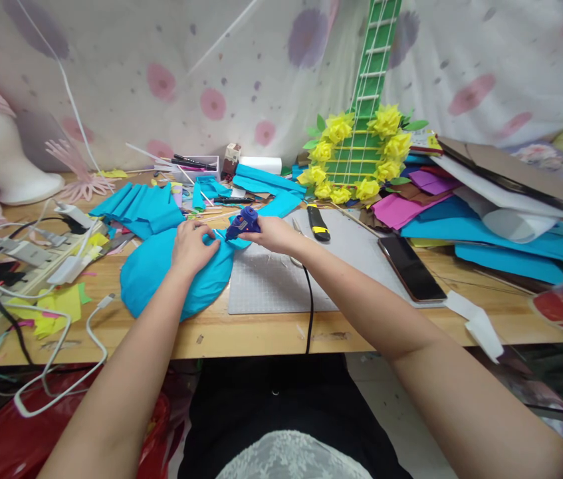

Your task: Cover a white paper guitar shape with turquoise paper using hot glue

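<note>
My left hand (193, 245) lies on a round, padded-looking piece covered in blue crepe paper (146, 273). Its fingers are bent and hold the paper near the upper right edge. In my right hand (272, 234) is a dark blue hot glue gun (244, 223). The gun's nozzle points left at a gathered strip of blue paper beside my left fingertips, and the tip itself is hard to make out. A black cord (310, 313) runs over the table's front edge below my right wrist.
A grey cutting mat (271, 286) bears a black-and-yellow utility knife (318, 223) and a phone (411, 268). Behind stands a green paper guitar (368, 150) with yellow flowers. Paper sheets (490, 226) pile at right. Left are a power strip (22, 276) with cables and pleated blue paper (141, 207).
</note>
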Action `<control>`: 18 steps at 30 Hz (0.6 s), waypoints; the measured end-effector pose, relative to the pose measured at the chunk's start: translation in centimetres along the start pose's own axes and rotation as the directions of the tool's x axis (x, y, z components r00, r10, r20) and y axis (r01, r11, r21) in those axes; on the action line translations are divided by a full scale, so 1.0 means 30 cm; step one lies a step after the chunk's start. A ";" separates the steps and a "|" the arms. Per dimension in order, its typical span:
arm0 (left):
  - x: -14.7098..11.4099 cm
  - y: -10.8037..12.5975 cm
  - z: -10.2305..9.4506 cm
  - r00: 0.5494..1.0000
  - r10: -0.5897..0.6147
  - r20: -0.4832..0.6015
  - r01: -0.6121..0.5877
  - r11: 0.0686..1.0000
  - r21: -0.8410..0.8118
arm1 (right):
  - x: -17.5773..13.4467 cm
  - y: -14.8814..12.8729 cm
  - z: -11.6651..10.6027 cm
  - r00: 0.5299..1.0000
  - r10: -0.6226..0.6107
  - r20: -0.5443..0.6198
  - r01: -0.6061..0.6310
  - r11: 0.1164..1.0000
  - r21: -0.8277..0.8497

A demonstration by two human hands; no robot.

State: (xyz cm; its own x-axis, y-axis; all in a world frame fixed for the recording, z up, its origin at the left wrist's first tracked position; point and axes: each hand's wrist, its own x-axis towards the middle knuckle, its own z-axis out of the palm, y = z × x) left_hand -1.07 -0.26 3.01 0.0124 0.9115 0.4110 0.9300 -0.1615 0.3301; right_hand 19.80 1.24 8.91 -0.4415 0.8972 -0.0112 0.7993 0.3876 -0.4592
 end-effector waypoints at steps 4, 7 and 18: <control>0.003 0.003 -0.002 1.000 -0.017 0.007 0.017 1.000 -0.012 | 0.008 -0.003 0.005 1.000 0.001 -0.005 -0.001 1.000 -0.020; 0.004 0.009 -0.004 0.999 -0.033 0.008 0.033 0.999 -0.022 | 0.013 -0.008 0.005 1.000 -0.002 -0.010 0.001 0.999 -0.034; 0.004 0.003 0.003 0.999 -0.048 0.001 0.048 0.998 -0.034 | 0.012 -0.027 -0.002 1.000 0.010 -0.022 -0.011 0.999 -0.050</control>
State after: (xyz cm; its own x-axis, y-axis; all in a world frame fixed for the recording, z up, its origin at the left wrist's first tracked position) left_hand -0.93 -0.14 3.00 -0.0315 0.9188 0.3935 0.9167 -0.1303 0.3776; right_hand 19.00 1.26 9.33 -0.4244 0.9055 0.0039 0.8235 0.3877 -0.4142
